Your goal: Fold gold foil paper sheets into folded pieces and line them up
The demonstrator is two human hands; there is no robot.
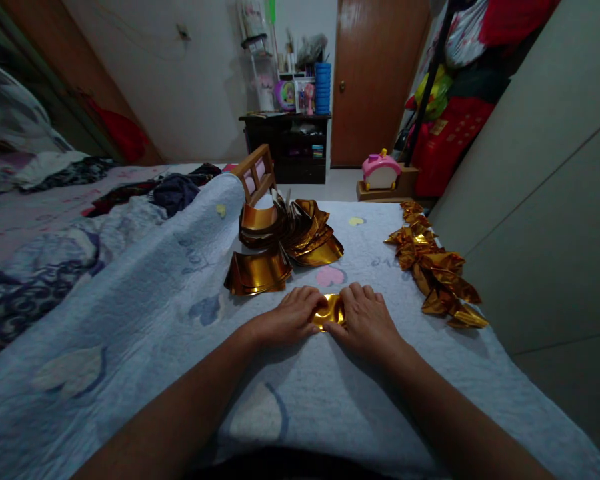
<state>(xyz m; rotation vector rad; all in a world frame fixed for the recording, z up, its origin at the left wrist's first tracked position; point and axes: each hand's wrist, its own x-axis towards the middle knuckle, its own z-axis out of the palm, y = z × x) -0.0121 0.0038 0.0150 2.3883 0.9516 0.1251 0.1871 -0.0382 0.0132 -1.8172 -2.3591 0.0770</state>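
Observation:
A small sheet of shiny gold foil paper [330, 312] lies on the blue blanket, its left and right edges under my fingers. My left hand [296, 312] grips its left end, thumb at the near edge. On the opposite end my right hand [367, 315] does the same, with the thumb reaching onto the near edge. Beyond my left hand is a stack of gold foil sheets [257, 272], slightly curled. Behind that stand more fanned-out gold sheets [315, 233]. To the right, folded gold foil pieces [430, 267] lie in a row along the blanket's edge.
The blue blanket [180, 380] covers the surface and rises in a fold on the left. Crumpled clothes [175, 192] lie beyond it. A small wooden frame [257, 173] stands behind the sheets. A pale cabinet wall [545, 200] borders the right side; a pink toy [381, 170] sits past the far edge.

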